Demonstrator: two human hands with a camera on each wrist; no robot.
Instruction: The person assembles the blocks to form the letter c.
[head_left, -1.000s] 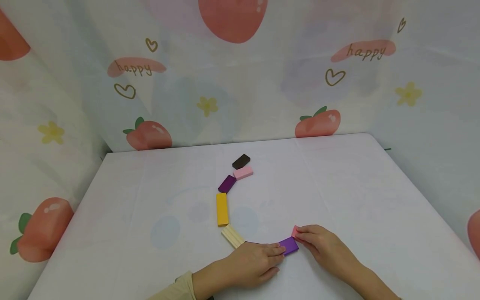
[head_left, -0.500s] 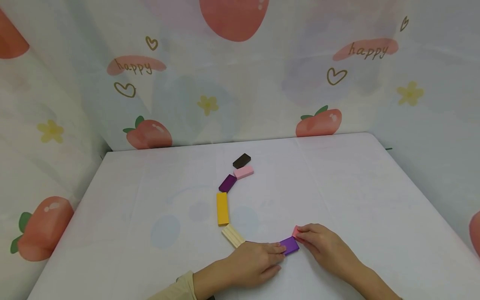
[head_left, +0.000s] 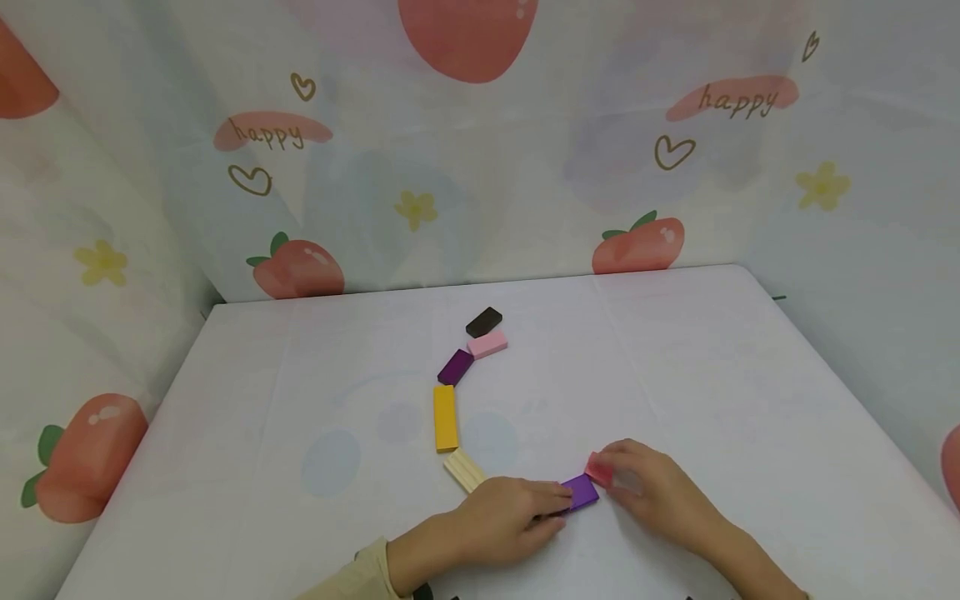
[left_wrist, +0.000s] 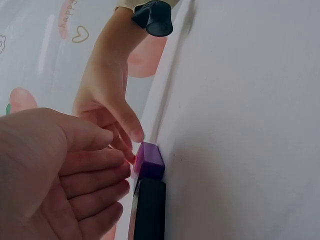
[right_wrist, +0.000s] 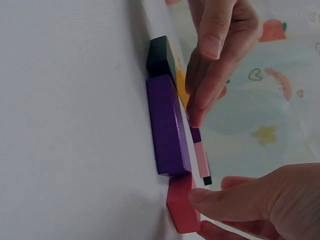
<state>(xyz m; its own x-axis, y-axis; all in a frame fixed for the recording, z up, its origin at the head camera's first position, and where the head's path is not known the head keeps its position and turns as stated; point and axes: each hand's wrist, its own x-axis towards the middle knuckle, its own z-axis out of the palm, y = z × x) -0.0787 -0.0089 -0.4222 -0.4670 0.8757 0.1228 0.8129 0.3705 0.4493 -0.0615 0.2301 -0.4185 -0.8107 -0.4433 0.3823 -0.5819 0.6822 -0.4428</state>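
My right hand [head_left: 652, 487] holds a small red-pink block [right_wrist: 182, 207] between thumb and fingers, at the end of a curved row of blocks. That block meets the corner of a bright purple block [head_left: 582, 493]. My left hand [head_left: 513, 517] hovers low over the row with loosely straight fingers, holding nothing; its fingertips overlap the purple block in the head view. In the right wrist view the left fingers [right_wrist: 212, 47] hang beside the row. A dark block [left_wrist: 150, 210] adjoins the purple one, mostly hidden under the left hand in the head view.
Onward from the left hand, the row curves back through a pale wooden block [head_left: 465, 472], a yellow block [head_left: 446, 419], a dark purple block [head_left: 455, 367], a light pink block [head_left: 487, 344] and a dark brown block [head_left: 483, 322]. A white cloth [head_left: 300, 500] covers the table.
My right hand has shifted slightly up, its thumb and forefinger further apart, showing more of the red-pink block. The left hand has moved slightly, its fingers a little lifted.
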